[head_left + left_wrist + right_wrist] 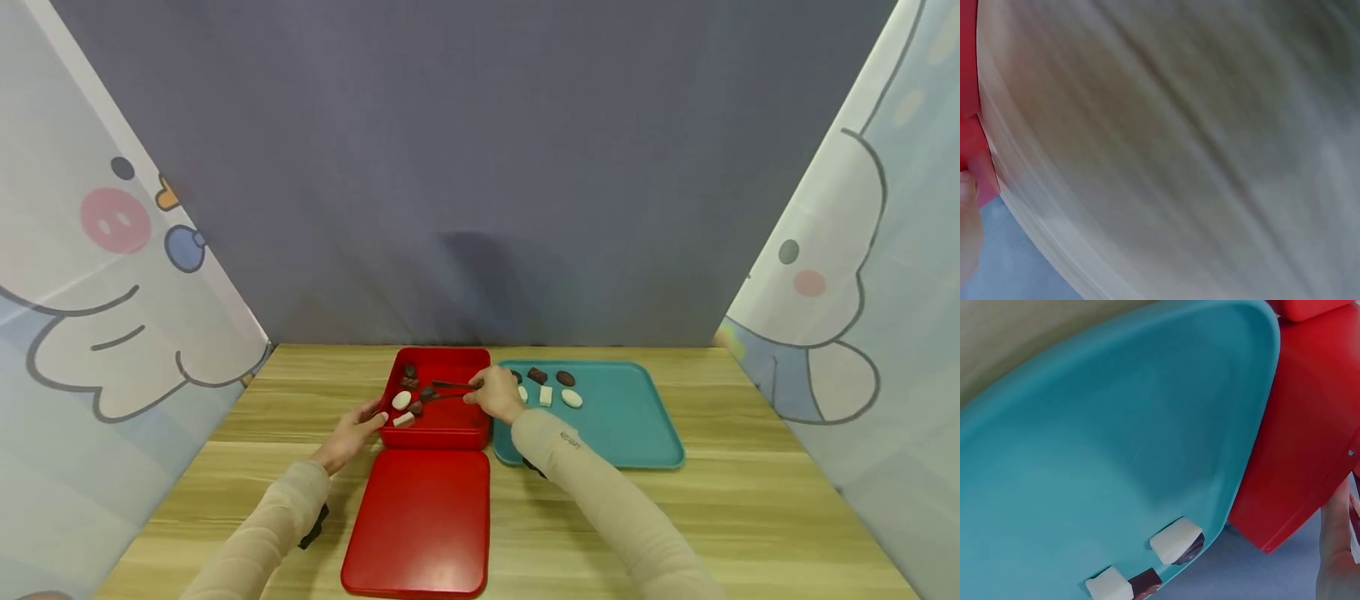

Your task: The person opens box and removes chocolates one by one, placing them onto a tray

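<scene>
In the head view my left hand (pixel 348 437) holds the left wall of a red box (pixel 468 439), its thumb at the rim. The left wrist view catches just a thumb (pixel 966 219) against the red plastic. My right hand (pixel 495 393) grips dark tongs (pixel 453 397) reaching leftward into the box. Their tips are right at a dark chocolate piece (pixel 427 392); I cannot tell whether they pinch it. Around it in the box lie a white oval piece (pixel 401 401), a white-and-brown block (pixel 403 421) and several dark chocolates (pixel 410 372).
A teal tray (pixel 630 425) stands right beside the box, with white and dark chocolates, among them a white oval (pixel 572 398) and a dark oval (pixel 566 378), along its far left part. In front of the box lies a red lid (pixel 423 521). A grey curtain (pixel 480 167) hangs behind the wooden table (pixel 750 500).
</scene>
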Action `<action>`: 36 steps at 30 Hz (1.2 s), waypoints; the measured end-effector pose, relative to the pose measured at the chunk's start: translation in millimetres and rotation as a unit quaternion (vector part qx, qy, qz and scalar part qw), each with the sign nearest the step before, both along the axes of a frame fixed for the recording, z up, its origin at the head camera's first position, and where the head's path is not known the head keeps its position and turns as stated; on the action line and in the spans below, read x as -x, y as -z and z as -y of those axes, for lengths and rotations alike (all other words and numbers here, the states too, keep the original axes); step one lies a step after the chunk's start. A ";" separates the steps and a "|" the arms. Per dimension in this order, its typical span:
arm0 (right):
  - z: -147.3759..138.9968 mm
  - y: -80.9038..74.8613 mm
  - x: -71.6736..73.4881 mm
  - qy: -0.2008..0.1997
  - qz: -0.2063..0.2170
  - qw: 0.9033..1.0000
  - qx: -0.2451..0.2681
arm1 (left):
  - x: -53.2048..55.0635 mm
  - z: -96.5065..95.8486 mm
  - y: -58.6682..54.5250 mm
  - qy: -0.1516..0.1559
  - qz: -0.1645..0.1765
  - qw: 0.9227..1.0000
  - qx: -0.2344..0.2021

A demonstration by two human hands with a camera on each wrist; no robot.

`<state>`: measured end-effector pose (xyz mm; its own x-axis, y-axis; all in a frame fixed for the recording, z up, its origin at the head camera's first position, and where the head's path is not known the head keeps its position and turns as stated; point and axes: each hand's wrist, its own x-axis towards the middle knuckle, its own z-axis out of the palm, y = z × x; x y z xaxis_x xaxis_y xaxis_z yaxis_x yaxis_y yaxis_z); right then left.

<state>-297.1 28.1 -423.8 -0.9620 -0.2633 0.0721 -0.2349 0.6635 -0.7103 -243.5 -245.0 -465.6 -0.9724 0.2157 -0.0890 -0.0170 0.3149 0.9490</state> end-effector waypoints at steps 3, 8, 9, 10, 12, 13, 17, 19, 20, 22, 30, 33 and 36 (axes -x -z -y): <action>1.2 0.7 0.8 -0.003 0.008 1.000 0.008 | -2.7 -0.2 -2.5 -0.004 0.002 1.000 0.002; 1.1 3.1 1.1 0.006 0.003 1.000 0.013 | -3.2 -0.6 -3.2 0.001 0.000 1.000 0.002; 0.9 3.6 1.0 0.006 0.000 1.000 0.015 | -2.7 -0.6 -2.6 0.002 0.000 1.000 0.003; 0.6 4.1 1.2 0.005 -0.002 1.000 0.015 | -2.2 -0.6 -2.1 0.002 0.001 1.000 0.000; 0.4 4.4 1.9 0.004 -0.006 1.000 0.014 | -0.9 -0.3 -1.1 0.002 0.002 1.000 0.000; 0.1 4.2 2.4 0.002 -0.008 1.000 0.017 | -0.6 -0.1 -1.4 0.002 0.001 1.000 0.000; -0.7 3.5 4.9 0.004 -0.009 1.000 0.027 | 0.5 0.1 -3.2 0.004 -0.004 1.000 -0.003; -1.7 3.7 5.3 0.005 -0.005 0.999 0.032 | 0.4 -0.3 -4.2 0.007 -0.006 1.000 -0.005; -2.0 4.3 5.6 0.006 -0.004 0.999 0.034 | 0.7 -0.4 -3.9 0.008 -0.007 1.000 -0.005; -3.0 4.7 5.4 0.006 -0.003 0.999 0.038 | 1.3 -0.4 -3.3 0.007 -0.007 1.000 -0.004; -9.0 0.0 -0.6 -0.002 -0.029 0.998 0.048 | 3.3 0.3 -1.7 -0.002 0.008 1.000 0.007; -12.5 -1.8 -1.6 -0.002 -0.035 0.998 0.061 | 3.2 0.5 -1.3 -0.002 0.014 1.000 0.007; -17.4 -3.3 -2.0 -0.003 -0.034 0.997 0.071 | 2.9 0.7 -0.6 0.001 0.014 1.000 0.004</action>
